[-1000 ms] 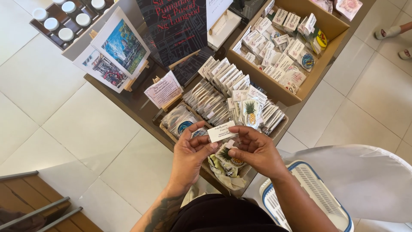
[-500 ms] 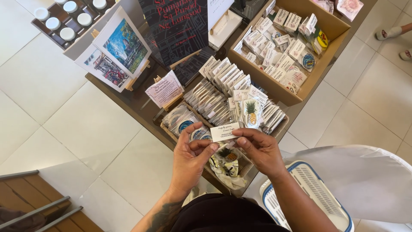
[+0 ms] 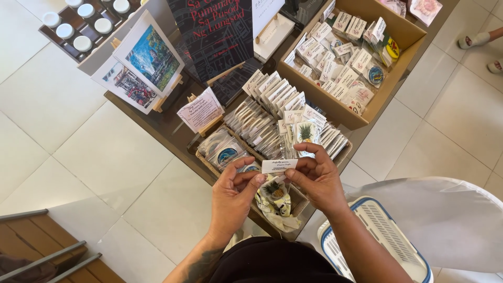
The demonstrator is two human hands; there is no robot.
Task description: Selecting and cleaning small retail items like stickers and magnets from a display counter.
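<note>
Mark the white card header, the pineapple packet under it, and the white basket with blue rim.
white card header [image 3: 279, 166], head view, middle of the card between both hands
pineapple packet [image 3: 276, 193], head view, on the printed pineapple
white basket [image 3: 378, 229], head view, slatted white wall

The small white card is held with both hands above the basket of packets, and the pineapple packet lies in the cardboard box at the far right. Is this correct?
Not quite. Both the left hand and right hand do hold the small white card, but the pineapple packet stands in the basket just beyond the hands, not in the cardboard box. The head view shows it.
</note>
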